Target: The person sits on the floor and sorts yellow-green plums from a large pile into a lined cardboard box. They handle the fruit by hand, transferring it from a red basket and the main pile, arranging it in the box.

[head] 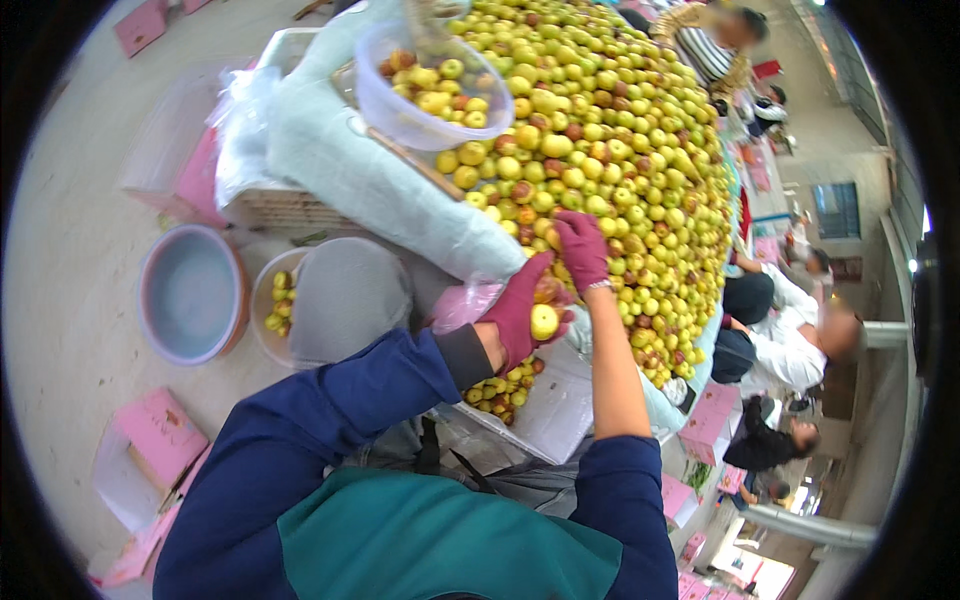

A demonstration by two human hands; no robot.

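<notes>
A large heap of green and reddish jujube fruits [600,150] lies before me on a pale blue cloth [390,187]. My left hand [525,315], in a maroon glove, holds a yellow-green fruit [544,322] and other reddish fruit partly hidden by the fingers. My right hand [583,251], gloved in the same colour, is at the near edge of the heap with its fingers curled around a yellowish fruit [553,238]. Below the left hand, a white-lined box [559,409] contains more fruits [504,394]. A pink plastic bag [465,304] is beside the left wrist.
A translucent plastic basin [435,135] of fruit rests on the heap's edge. On the floor at left are a blue-lined basin [191,296], another basin [266,330] with fruit, and pink cartons [161,435]. A person in white [784,330] sits across the heap, with others beyond.
</notes>
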